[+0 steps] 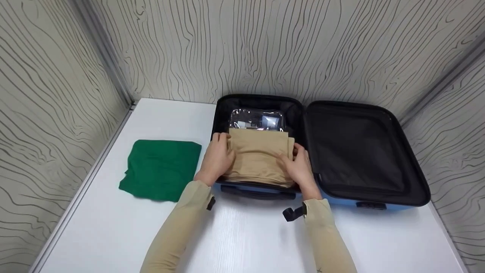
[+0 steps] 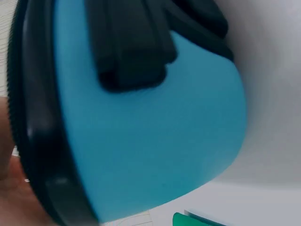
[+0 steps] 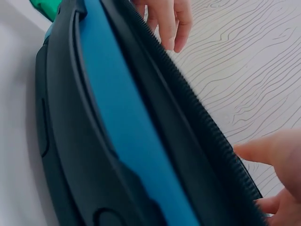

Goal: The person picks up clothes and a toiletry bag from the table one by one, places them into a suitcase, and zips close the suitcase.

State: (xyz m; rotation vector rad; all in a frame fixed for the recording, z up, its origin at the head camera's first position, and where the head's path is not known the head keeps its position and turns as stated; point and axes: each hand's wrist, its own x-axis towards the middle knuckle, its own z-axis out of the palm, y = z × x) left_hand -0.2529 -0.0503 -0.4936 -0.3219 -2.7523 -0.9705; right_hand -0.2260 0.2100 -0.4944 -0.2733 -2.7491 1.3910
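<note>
A folded tan cloth (image 1: 259, 151) lies in the near part of the open suitcase's left half (image 1: 258, 97). My left hand (image 1: 218, 156) is at its left edge, thumb on the cloth. At the right edge, my right hand (image 1: 299, 167) has its thumb over the top and its fingers along the side. Both hands touch the cloth with relaxed fingers. In the right wrist view, my left hand (image 3: 167, 21) reaches down beyond the rim and my right hand (image 3: 277, 165) is at the right; the rim hides the cloth. The left wrist view shows part of my left hand (image 2: 16, 188) behind the rim.
A clear pouch (image 1: 257, 120) lies behind the tan cloth in the suitcase. The suitcase's black-lined other half (image 1: 360, 151) lies open on the right. A green folded cloth (image 1: 162, 169) is on the white table (image 1: 242, 235) to the left. Patterned walls (image 1: 242, 49) surround the table's back and sides.
</note>
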